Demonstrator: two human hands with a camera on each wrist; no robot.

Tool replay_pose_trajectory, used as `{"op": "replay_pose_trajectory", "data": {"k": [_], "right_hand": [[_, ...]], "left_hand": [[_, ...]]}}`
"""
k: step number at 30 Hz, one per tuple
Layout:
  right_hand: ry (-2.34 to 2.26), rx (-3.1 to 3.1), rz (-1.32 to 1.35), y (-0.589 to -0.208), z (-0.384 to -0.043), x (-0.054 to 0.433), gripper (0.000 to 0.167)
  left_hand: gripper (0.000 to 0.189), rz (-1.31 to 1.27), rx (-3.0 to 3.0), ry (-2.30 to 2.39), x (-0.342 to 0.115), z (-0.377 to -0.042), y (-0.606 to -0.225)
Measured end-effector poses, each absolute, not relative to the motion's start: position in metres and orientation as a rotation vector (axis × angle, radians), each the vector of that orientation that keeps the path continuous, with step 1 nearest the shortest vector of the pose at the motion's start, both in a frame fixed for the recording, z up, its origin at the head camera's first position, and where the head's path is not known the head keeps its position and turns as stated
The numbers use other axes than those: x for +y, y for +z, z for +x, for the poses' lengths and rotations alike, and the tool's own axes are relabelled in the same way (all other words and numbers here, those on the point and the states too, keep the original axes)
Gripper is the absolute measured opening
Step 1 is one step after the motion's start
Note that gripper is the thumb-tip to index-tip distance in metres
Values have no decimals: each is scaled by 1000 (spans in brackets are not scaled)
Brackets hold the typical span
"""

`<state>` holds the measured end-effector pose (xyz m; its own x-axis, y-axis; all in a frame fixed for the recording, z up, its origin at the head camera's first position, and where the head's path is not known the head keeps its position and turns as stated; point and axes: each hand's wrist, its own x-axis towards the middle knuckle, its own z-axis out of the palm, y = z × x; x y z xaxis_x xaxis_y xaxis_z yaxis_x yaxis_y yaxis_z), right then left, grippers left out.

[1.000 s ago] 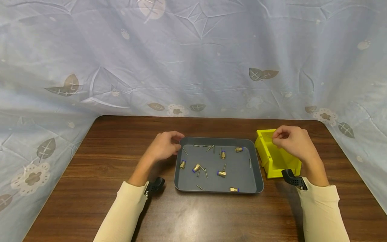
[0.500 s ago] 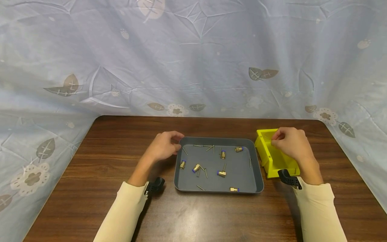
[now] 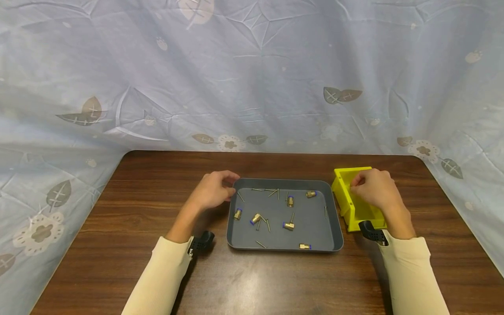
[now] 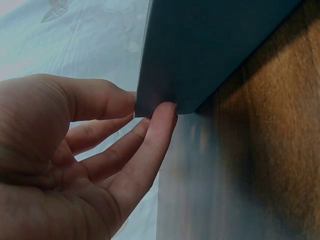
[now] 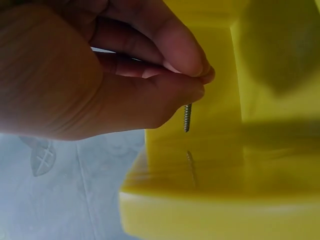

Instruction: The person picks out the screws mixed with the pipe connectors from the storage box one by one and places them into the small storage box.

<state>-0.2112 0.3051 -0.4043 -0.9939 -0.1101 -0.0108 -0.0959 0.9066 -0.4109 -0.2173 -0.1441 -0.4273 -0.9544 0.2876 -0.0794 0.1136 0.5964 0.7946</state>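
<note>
Above the yellow bin (image 3: 348, 206), my right hand (image 3: 376, 188) pinches a small screw (image 5: 187, 119) between thumb and fingertips. Its threaded end points down in the right wrist view, while its head is hidden by the fingers. Below it shows a second thin, screw-like shape (image 5: 191, 168); I cannot tell whether it is a screw or a reflection. At the far left corner of a grey tray (image 3: 275, 238), my left hand (image 3: 212, 189) holds the rim and outer wall with thumb and fingers. Several screws (image 3: 261, 244) and brass fittings (image 3: 288, 225) with blue ends lie scattered in the tray.
The tray and bin stand side by side on a brown wooden table (image 3: 157, 175), the bin on the right. A patterned cloth (image 3: 252, 87) hangs behind and around the table. Each wrist wears a black camera mount (image 3: 372, 232).
My right hand has shifted left and slightly nearer over the bin, still pinching. My left hand stays at the tray corner, and the tray's contents lie as before.
</note>
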Motion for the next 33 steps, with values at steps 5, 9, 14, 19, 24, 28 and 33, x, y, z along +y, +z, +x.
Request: {"op": "replay_pose_trajectory", "data": {"k": [5, 9, 14, 19, 24, 28, 33], "right_hand": [[-644, 2999, -162, -407, -212, 305, 10], [-645, 2970, -147, -410, -212, 303, 13], [-622, 2965, -150, -412, -212, 301, 15], [-602, 2954, -165, -414, -212, 300, 17], [-596, 2933, -165, -416, -212, 298, 18], [-591, 2914, -171, -417, -213, 296, 18], [-579, 2907, -166, -417, -214, 295, 21]], "left_hand": [[38, 332, 2629, 1284, -144, -217, -427], [38, 328, 2626, 1286, -144, -217, -427], [38, 331, 2628, 1288, -144, -218, -428], [39, 330, 2624, 1290, -144, -217, -428], [39, 326, 2618, 1294, -144, -217, -428], [39, 329, 2618, 1292, -144, -217, -428], [39, 333, 2617, 1297, -144, -217, -427]]}}
